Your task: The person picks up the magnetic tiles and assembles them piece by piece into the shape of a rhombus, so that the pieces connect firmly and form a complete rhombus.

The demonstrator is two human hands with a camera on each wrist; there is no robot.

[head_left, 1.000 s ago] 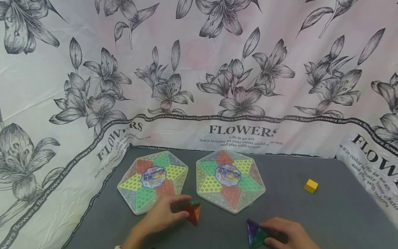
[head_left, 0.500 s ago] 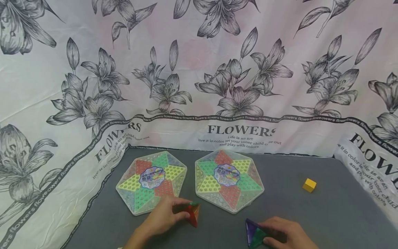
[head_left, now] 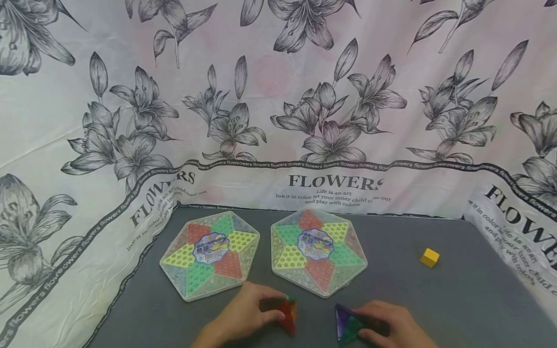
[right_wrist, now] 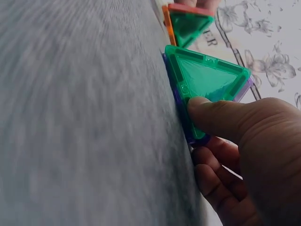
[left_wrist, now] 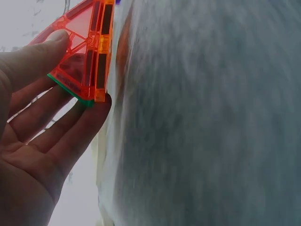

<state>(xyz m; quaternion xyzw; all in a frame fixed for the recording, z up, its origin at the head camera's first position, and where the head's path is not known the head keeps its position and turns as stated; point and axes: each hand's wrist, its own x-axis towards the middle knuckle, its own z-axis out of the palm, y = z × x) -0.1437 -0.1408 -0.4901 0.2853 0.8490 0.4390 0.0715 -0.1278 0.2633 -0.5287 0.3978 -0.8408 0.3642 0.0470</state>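
My left hand (head_left: 248, 311) pinches a pyramid of red, orange and green translucent magnetic tiles (head_left: 287, 314), low over the grey table. In the left wrist view the thumb presses the red tile (left_wrist: 77, 56) while fingers support the green edge. To the right, my right hand (head_left: 387, 321) holds a second pyramid of green and purple magnetic tiles (head_left: 348, 324). Its thumb lies on the green tile (right_wrist: 207, 75) in the right wrist view, with fingers curled behind. The two pyramids are apart, a short gap between them, pointing toward each other's side.
Two hexagonal game boards with coloured star patterns, one left (head_left: 209, 256) and one right (head_left: 319, 251), lie behind the hands. A yellow cube (head_left: 430, 257) sits at the right on the grey table (head_left: 391, 237). A flower-printed curtain (head_left: 278, 121) encloses the back and sides.
My left hand has moved right and slightly nearer with the red-orange-green pyramid, narrowing the gap. The right hand keeps its hold on the green-purple pyramid. The whole view has shifted slightly.
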